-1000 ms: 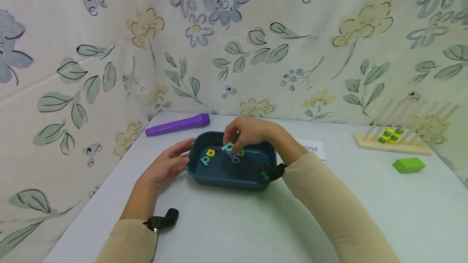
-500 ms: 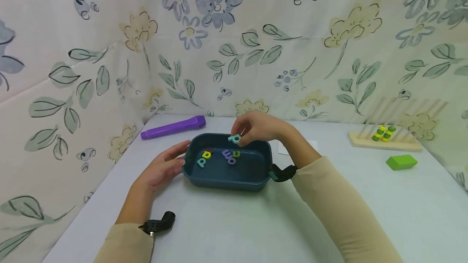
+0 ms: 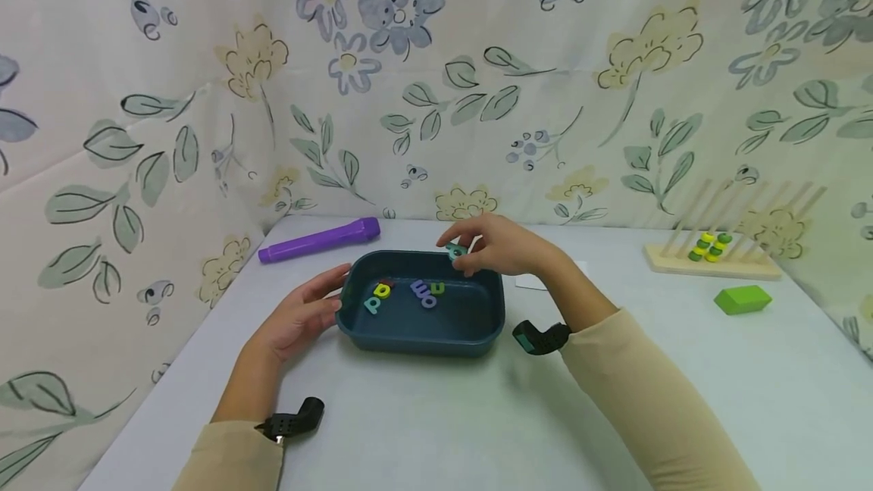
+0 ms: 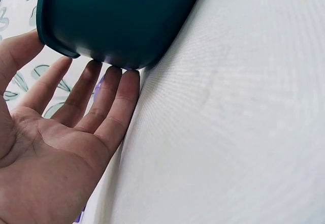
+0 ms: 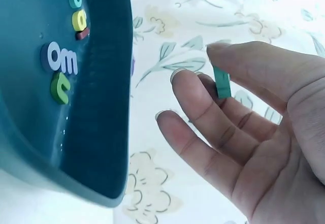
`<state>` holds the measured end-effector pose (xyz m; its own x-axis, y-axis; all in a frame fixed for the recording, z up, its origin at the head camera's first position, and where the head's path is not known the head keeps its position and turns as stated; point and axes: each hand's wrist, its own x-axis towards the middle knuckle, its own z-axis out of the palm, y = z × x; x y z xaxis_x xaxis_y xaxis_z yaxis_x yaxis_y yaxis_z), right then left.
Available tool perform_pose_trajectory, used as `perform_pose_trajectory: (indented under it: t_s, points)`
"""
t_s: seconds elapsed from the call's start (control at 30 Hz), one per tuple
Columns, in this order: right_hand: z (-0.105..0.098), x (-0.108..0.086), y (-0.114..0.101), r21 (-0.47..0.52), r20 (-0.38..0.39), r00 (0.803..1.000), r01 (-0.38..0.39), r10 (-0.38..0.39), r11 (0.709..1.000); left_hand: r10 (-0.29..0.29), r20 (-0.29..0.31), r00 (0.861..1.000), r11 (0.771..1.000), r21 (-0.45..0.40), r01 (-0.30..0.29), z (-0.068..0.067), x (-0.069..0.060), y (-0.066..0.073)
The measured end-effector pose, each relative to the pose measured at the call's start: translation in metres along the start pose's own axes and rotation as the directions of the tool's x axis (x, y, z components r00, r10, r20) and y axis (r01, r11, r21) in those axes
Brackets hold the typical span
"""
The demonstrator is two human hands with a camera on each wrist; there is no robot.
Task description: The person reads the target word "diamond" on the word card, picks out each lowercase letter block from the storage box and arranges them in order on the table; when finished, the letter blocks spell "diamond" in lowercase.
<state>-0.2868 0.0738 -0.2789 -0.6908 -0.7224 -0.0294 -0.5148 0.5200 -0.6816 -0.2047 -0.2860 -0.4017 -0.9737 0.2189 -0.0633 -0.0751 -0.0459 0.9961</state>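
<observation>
A dark teal plastic tray (image 3: 416,342) sits on the table with several small letters inside. They include a teal p (image 3: 372,304), a yellow letter (image 3: 382,291), a purple m (image 3: 419,290), a purple o (image 3: 428,301) and a green u (image 3: 438,289). Above the tray's far right rim, my right hand (image 3: 501,245) pinches a teal letter (image 3: 455,251) between thumb and fingers; only its edge (image 5: 222,82) shows in the right wrist view. My left hand (image 3: 303,313) touches the tray's left end with fairly straight fingers (image 4: 114,109), the fingertips against the outer wall.
A purple toy microphone (image 3: 320,240) lies at the back left. A white card (image 3: 539,281) is partly covered by the right arm. To the right stand a wooden peg rack (image 3: 712,262) with green and yellow beads and a green block (image 3: 743,299). Floral cloth (image 3: 436,97) hangs behind.
My right hand has lifted the teal letter up from among the others and carried it right, to the tray's far rim. The left hand stays at the tray's left end.
</observation>
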Motion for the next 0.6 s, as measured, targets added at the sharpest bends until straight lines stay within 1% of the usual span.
perform_pose_trajectory:
  t_s: [0.1,0.23,0.33,0.43,0.6]
  points:
    - [0.000,-0.003,0.003,-0.009,-0.023,1.000,0.006,-0.006,1.000,-0.001,0.002,1.000,1.000,0.004,0.001,0.000,-0.001,0.001]
    - [0.000,-0.008,0.007,-0.029,-0.081,0.996,0.028,-0.030,0.999,-0.007,-0.001,1.000,1.000,0.016,0.007,0.001,-0.001,0.002]
    - [0.001,-0.014,0.009,-0.046,-0.131,0.990,0.045,-0.050,0.998,-0.009,-0.007,1.000,1.000,0.026,0.009,0.001,-0.001,0.002]
    - [0.002,-0.019,0.010,-0.039,-0.167,0.984,0.056,-0.061,0.998,-0.009,-0.004,1.000,1.000,0.026,0.009,0.000,0.000,0.001]
    - [0.001,-0.030,0.013,-0.025,-0.221,0.974,0.051,-0.055,0.998,-0.006,0.007,1.000,1.000,0.022,0.006,0.001,0.000,0.002]
